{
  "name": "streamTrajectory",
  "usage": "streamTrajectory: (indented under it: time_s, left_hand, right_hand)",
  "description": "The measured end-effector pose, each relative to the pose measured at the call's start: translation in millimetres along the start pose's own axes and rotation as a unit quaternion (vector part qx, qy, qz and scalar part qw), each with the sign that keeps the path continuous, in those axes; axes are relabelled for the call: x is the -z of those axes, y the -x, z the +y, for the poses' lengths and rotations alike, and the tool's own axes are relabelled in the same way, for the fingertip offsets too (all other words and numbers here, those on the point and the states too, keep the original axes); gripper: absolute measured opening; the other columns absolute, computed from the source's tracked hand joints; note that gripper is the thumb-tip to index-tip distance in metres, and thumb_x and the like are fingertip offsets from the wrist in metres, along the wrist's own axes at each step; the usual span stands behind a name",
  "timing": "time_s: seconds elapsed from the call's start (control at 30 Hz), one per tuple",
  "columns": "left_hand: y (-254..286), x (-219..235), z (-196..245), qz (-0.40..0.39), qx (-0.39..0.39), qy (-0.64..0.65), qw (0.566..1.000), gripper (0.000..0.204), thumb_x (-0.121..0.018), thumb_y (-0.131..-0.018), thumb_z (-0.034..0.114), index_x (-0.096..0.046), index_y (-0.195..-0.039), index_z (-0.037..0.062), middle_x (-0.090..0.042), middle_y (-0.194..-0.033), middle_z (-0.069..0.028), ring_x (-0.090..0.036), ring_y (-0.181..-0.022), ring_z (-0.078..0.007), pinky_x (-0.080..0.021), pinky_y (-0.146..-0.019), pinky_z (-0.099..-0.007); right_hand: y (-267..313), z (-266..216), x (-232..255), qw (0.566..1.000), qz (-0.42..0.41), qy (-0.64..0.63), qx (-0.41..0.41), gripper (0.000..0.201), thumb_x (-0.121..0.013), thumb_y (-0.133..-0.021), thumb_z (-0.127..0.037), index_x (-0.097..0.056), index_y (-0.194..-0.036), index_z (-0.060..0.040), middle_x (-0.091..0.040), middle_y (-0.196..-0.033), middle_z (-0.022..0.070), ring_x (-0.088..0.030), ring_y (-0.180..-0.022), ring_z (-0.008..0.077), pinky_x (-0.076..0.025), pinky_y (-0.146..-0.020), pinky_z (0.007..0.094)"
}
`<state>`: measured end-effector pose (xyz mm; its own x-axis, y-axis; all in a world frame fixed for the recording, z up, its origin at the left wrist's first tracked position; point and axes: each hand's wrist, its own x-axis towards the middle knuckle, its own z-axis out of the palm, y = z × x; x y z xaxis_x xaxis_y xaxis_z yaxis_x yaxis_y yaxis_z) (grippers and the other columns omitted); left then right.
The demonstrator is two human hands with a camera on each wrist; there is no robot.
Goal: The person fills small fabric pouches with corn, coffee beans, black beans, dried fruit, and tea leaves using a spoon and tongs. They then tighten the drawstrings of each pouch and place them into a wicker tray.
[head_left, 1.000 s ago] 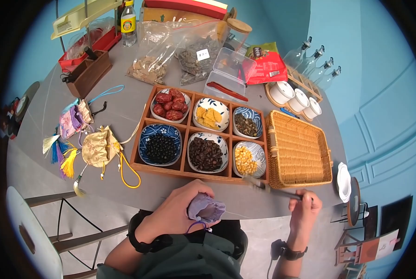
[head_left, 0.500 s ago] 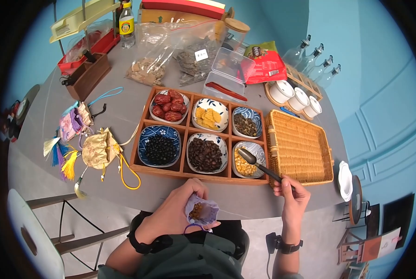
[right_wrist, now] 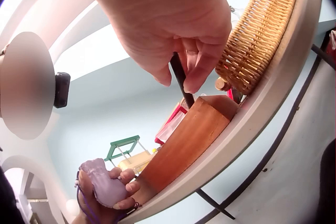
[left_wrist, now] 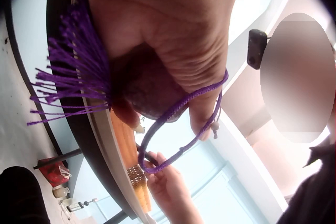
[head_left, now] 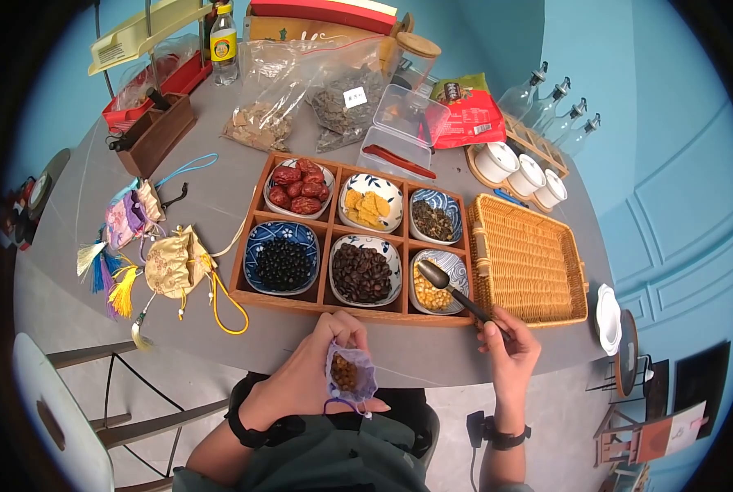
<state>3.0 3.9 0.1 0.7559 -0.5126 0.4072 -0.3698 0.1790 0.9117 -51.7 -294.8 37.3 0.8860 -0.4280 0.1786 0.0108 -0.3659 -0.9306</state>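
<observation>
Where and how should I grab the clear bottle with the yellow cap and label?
I'd wrap a hand round the middle of the bottle, over its label, from the near side. It stands upright with a rounded body, and the red plastic tray sits close on its left, the clear red-zipped bag on its right.

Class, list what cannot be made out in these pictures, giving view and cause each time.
- Head view: the bottom of the purple pouch, under its contents.
- Head view: writing on the white label, too small.
- Right wrist view: tip of the spoon, behind the wooden tray.
- Left wrist view: those contents, hidden by pouch and left hand.
</observation>
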Motion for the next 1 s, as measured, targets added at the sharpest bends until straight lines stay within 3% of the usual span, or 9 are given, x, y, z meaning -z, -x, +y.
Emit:
streamTrajectory:
  time_s: [0.1,0.43,0.5,0.73,1.0]
  left_hand:
    - [2,-1,-1,-0.002,0.016,0.022,1.000,0.081,-0.101,-0.063,0.017,-0.031,-0.103,0.0139,-0.049,-0.109,-0.0093,-0.060,-0.100,-0.0184,-0.048,-0.087,-0.0337]
    - [3,-2,-3,-0.004,0.019,0.026,0.999,0.080,-0.100,-0.064,0.014,-0.031,-0.104,0.0136,-0.045,-0.108,-0.0085,-0.060,-0.100,-0.0181,-0.049,-0.087,-0.0340]
    - [2,-2,-1,-0.004,0.020,0.024,1.000,0.080,-0.100,-0.064,0.014,-0.031,-0.104,0.0136,-0.045,-0.108,-0.0084,-0.060,-0.099,-0.0181,-0.049,-0.086,-0.0341]
    - [1,-3,-6,-0.005,-0.006,0.020,1.000,0.079,-0.098,-0.070,0.024,-0.028,-0.104,0.0094,-0.048,-0.107,-0.0121,-0.052,-0.093,-0.0190,-0.048,-0.081,-0.0321]
    - [-1,1,1,-0.034,-0.018,-0.022,0.999,0.074,-0.092,-0.074,0.016,-0.027,-0.109,0.0088,-0.045,-0.114,-0.0135,-0.051,-0.099,-0.0209,-0.047,-0.086,-0.0339]
  right_hand:
    - [3,9,1,0.999,-0.003,0.027,0.036,0.034,-0.076,-0.094,-0.010,-0.068,-0.124,0.0052,-0.074,-0.094,0.0084,-0.068,-0.079,0.0103,-0.057,-0.067,0.0239]
    - [7,5,-3,0.999,0.017,0.044,-0.001,0.024,-0.076,-0.093,-0.006,-0.074,-0.114,0.0057,-0.072,-0.091,0.0081,-0.067,-0.075,0.0106,-0.057,-0.067,0.0244]
    - [7,15,0,0.999,0.040,-0.008,0.028,0.024,-0.075,-0.094,-0.004,-0.074,-0.115,0.0056,-0.071,-0.090,0.0086,-0.066,-0.074,0.0112,-0.056,-0.067,0.0244]
    - [3,14,4,0.994,0.058,0.008,0.088,0.023,-0.074,-0.093,-0.001,-0.074,-0.116,0.0047,-0.069,-0.090,0.0086,-0.064,-0.076,0.0120,-0.053,-0.069,0.0253]
    - [-4,3,-5,0.990,0.054,0.039,0.126,0.023,-0.077,-0.090,0.000,-0.076,-0.113,0.0030,-0.072,-0.096,0.0087,-0.066,-0.082,0.0127,-0.053,-0.075,0.0238]
